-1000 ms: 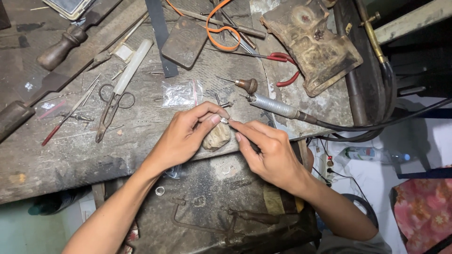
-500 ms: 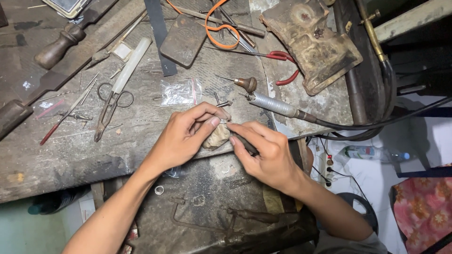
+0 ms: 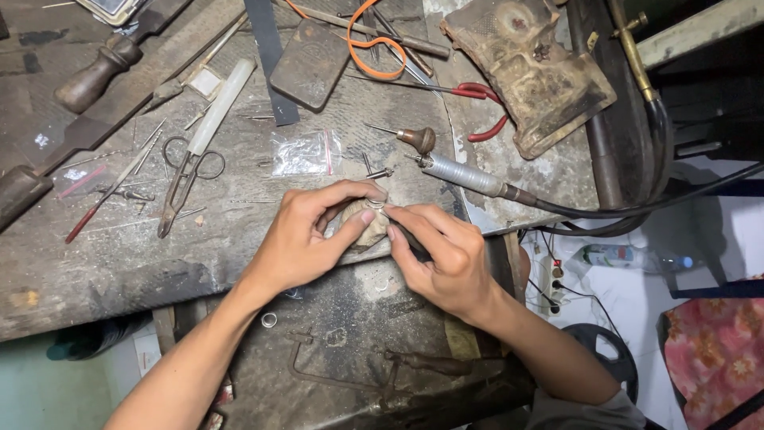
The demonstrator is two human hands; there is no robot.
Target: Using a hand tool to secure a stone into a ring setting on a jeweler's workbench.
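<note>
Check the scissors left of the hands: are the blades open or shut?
Shut. The scissors lie flat on the workbench, blades together in one narrow point and finger loops side by side.

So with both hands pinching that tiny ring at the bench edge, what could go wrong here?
The small ring sits between the fingertips of the left hand and right hand, over the pale block at the workbench edge; a slip might drop it below. The pointed awl and rotary handpiece lie close behind, so a reach could catch them.

Both hands (image 3: 374, 239) pinching perhaps a ring (image 3: 375, 205), workbench (image 3: 239, 239)
</note>
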